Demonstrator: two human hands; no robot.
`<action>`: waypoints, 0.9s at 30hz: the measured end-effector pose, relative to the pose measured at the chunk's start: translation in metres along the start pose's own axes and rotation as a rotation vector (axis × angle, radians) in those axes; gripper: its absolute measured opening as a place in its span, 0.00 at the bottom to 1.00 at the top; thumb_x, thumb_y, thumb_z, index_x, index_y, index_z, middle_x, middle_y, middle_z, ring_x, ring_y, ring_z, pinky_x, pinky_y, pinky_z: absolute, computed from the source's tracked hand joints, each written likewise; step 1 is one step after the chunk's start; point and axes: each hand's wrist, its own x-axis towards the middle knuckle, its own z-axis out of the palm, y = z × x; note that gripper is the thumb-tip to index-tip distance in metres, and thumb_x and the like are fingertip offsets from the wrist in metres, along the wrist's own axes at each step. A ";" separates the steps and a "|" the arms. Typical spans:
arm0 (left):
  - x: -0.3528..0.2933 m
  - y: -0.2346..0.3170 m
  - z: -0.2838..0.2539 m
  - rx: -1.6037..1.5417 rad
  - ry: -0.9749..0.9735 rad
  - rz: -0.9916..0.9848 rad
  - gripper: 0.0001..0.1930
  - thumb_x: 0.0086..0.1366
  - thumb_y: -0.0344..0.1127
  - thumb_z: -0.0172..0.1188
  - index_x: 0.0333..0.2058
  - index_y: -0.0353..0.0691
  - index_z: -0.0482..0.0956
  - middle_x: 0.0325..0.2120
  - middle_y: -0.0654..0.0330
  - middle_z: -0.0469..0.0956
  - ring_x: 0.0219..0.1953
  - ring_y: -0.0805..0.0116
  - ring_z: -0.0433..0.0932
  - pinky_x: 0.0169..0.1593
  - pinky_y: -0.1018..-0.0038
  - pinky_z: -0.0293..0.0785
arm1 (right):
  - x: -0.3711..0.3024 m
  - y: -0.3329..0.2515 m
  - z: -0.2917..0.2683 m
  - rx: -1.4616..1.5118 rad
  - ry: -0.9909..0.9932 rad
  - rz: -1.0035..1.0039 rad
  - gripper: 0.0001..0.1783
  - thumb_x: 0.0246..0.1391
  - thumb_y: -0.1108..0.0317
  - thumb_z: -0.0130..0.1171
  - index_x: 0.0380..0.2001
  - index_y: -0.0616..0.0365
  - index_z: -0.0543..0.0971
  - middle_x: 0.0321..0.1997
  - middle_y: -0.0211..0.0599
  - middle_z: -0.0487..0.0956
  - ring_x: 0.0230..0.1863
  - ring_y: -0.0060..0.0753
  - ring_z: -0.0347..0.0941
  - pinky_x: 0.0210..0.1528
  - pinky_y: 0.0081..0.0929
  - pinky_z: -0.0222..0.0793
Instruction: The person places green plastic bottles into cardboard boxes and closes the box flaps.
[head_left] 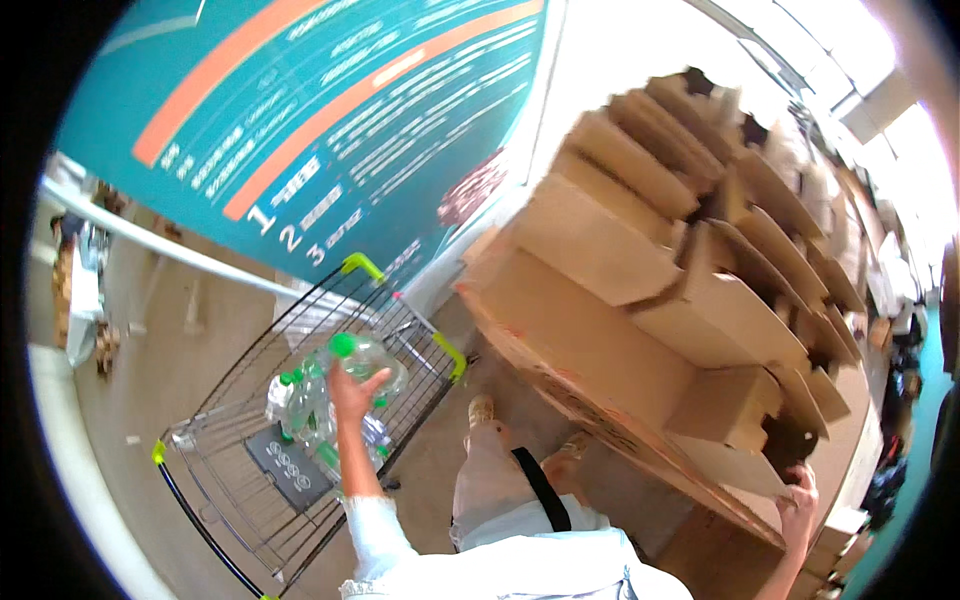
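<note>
My left hand (352, 396) is closed on a large clear plastic bottle (384, 362) with a green cap, over the shopping cart (222, 412). The bottle hides part of the fingers. Several other clear bottles (302, 405) with green caps lie in the cart below it. At the lower right, my right hand (798, 500) grips the edge of an open cardboard box (725, 425), its fingers curled at the flap. That box sits among several open cardboard boxes (600, 225) crowded together in a big cardboard bin (570, 395).
A large teal sign board (400, 130) with orange bands stands behind the cart. A white rail (170, 245) runs along the left. More boxes (835, 550) and dark bags (885, 475) lie at the far right. My feet stand between cart and bin.
</note>
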 end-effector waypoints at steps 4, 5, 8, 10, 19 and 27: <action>-0.018 0.158 0.001 -0.825 0.231 0.115 0.38 0.47 0.43 0.74 0.56 0.39 0.68 0.50 0.53 0.72 0.55 0.57 0.70 0.60 0.57 0.66 | -0.007 0.009 0.006 0.145 0.054 -0.043 0.11 0.28 0.80 0.66 0.22 0.61 0.82 0.46 0.43 0.74 0.59 0.51 0.67 0.60 0.40 0.64; -0.021 0.197 0.012 -1.035 0.163 0.191 0.40 0.48 0.47 0.73 0.58 0.39 0.66 0.51 0.51 0.71 0.56 0.54 0.70 0.61 0.55 0.66 | -0.005 0.007 0.003 0.102 0.094 -0.129 0.11 0.29 0.80 0.67 0.23 0.59 0.83 0.44 0.41 0.74 0.60 0.50 0.67 0.60 0.40 0.65; -0.076 0.348 0.042 -1.229 -0.221 0.608 0.43 0.53 0.57 0.65 0.61 0.39 0.61 0.56 0.45 0.69 0.60 0.48 0.68 0.63 0.52 0.63 | 0.005 0.015 0.012 0.232 0.165 -0.270 0.10 0.34 0.75 0.71 0.25 0.55 0.83 0.45 0.38 0.72 0.58 0.48 0.67 0.57 0.40 0.68; -0.107 0.430 0.075 -1.245 -0.554 0.759 0.42 0.53 0.56 0.66 0.60 0.40 0.62 0.56 0.42 0.69 0.59 0.46 0.68 0.62 0.51 0.64 | 0.008 0.019 0.015 0.300 0.202 -0.315 0.10 0.35 0.74 0.72 0.25 0.54 0.83 0.46 0.39 0.72 0.59 0.48 0.66 0.56 0.41 0.69; -0.221 0.585 0.236 0.141 -1.366 1.220 0.34 0.37 0.43 0.75 0.42 0.30 0.73 0.32 0.42 0.79 0.37 0.50 0.81 0.42 0.64 0.76 | -0.018 0.026 0.034 0.341 0.428 -0.232 0.09 0.35 0.79 0.66 0.26 0.59 0.82 0.48 0.44 0.67 0.61 0.55 0.62 0.57 0.45 0.70; -0.248 0.544 0.326 1.187 -1.706 1.248 0.35 0.42 0.47 0.73 0.49 0.37 0.78 0.47 0.46 0.78 0.50 0.50 0.77 0.53 0.62 0.74 | -0.012 0.023 0.047 0.341 0.487 -0.225 0.06 0.37 0.78 0.66 0.24 0.61 0.81 0.50 0.45 0.68 0.63 0.53 0.61 0.59 0.45 0.71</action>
